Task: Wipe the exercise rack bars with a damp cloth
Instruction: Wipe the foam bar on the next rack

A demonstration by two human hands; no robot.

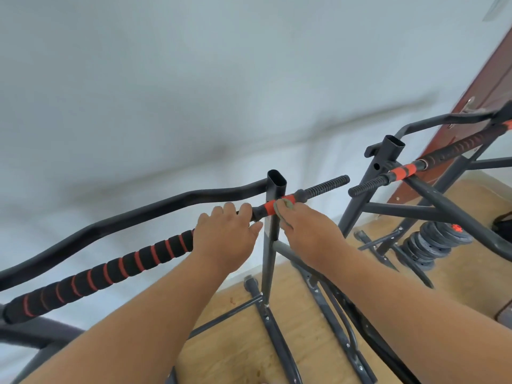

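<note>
Foam grip [99, 273], black with orange rings, covers the bar left of the grey upright post [270, 245], which serves as landmark. Just left of that post the left hand [227, 234] wraps its fingers over the bar [256, 213], thumb underneath, steadying it. Immediately right of the post the right hand [307, 231] pinches a greenish damp cloth [284, 209] against the orange collar [278, 205] of the same bar. Beyond it the threaded end [324, 185] looks unwiped, though cleanliness cannot be judged. Further right of the post stands a second upright [385, 162] carrying a second bar [426, 162], untouched now. My guess: wiping is under way, with much left. Count: two hands, one cloth, two uprights, two padded bars, one stack of weight plates [435, 242].
</note>
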